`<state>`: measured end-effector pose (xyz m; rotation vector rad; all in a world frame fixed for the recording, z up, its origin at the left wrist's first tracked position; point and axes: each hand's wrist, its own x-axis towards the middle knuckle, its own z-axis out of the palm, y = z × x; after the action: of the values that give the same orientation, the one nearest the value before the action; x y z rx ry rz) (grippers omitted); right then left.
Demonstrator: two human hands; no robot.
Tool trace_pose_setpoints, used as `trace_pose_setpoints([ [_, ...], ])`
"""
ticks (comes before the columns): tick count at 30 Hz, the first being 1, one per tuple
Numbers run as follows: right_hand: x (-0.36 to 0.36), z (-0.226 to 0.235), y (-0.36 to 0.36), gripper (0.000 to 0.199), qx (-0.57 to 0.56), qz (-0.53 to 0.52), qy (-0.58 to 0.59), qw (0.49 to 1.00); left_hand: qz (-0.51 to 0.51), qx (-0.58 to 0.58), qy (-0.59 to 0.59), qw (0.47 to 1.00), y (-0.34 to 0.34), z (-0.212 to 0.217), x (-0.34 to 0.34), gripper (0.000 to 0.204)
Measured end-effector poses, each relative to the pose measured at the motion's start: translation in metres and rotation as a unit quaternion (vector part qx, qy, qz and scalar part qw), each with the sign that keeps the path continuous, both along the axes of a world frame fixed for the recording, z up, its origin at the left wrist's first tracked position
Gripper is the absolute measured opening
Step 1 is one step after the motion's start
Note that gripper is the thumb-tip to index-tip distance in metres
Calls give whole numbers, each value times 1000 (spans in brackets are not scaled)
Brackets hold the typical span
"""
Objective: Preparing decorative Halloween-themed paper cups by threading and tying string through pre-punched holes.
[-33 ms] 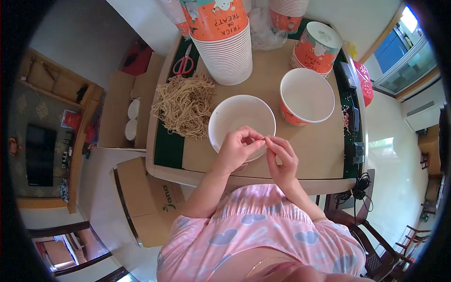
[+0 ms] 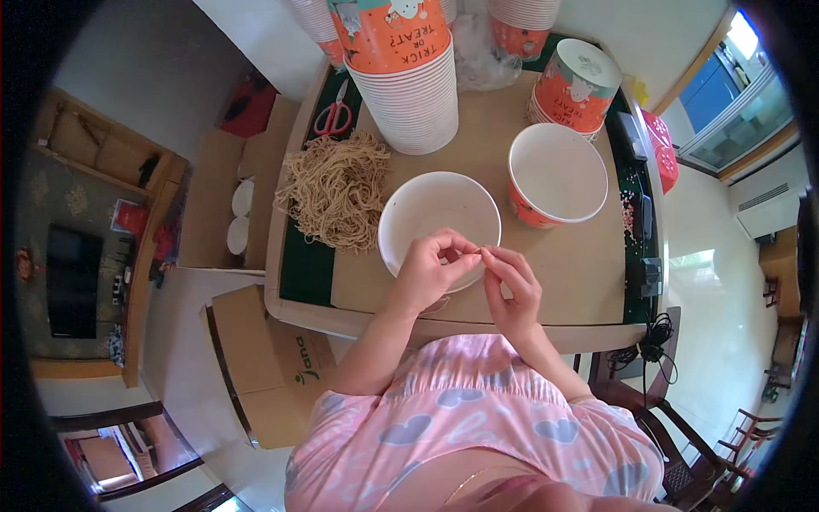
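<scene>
My left hand (image 2: 433, 269) and my right hand (image 2: 513, 294) meet over the near rim of a white paper bucket (image 2: 439, 203), thumbs and forefingers pinched together at the tips. A thin tan string (image 2: 436, 305) curves out below my left hand; the piece between my fingertips is tiny and mostly hidden. Left of the bucket lies a loose heap of tan string (image 2: 337, 192). To the right stands a second open bucket (image 2: 559, 175), white inside and orange outside.
Behind stand a tall stack of paper buckets (image 2: 409, 107), an upside-down bucket (image 2: 576, 90) and a clear plastic bag (image 2: 486, 60). Red-handled scissors (image 2: 333, 115) lie beyond the string heap. Black devices (image 2: 651, 277) line the table's right edge. Cardboard boxes (image 2: 264, 350) stand left on the floor.
</scene>
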<state>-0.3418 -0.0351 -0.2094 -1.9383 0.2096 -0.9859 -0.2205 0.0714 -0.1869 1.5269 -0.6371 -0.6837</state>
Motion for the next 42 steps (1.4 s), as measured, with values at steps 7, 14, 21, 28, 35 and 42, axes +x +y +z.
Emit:
trace_pose_setpoints([
  [7, 3, 1, -11, 22, 199, 60, 65, 976, -10, 61, -57, 996, 5, 7, -3, 4],
  [14, 6, -1, -12, 7, 202, 58, 103, 972, -9, 77, -86, 993, 6, 10, -5, 10],
  [21, 9, 0, -9, 4, 204, 40, 100, 973, -2, 62, 9, 998, 7, 16, -9, 14],
  [28, 8, 3, -9, 9, 122, 23, 113, 986, 37, 78, -147, 985, 6, 18, -15, 10],
  [35, 8, 27, -6, 19, 38, 8, 149, 988, 88, 67, -200, 974, 15, 16, -12, 8],
  [42, 12, 23, -7, 14, -27, 30, 155, 987, 68, 83, -222, 969, 20, 22, -12, 6],
])
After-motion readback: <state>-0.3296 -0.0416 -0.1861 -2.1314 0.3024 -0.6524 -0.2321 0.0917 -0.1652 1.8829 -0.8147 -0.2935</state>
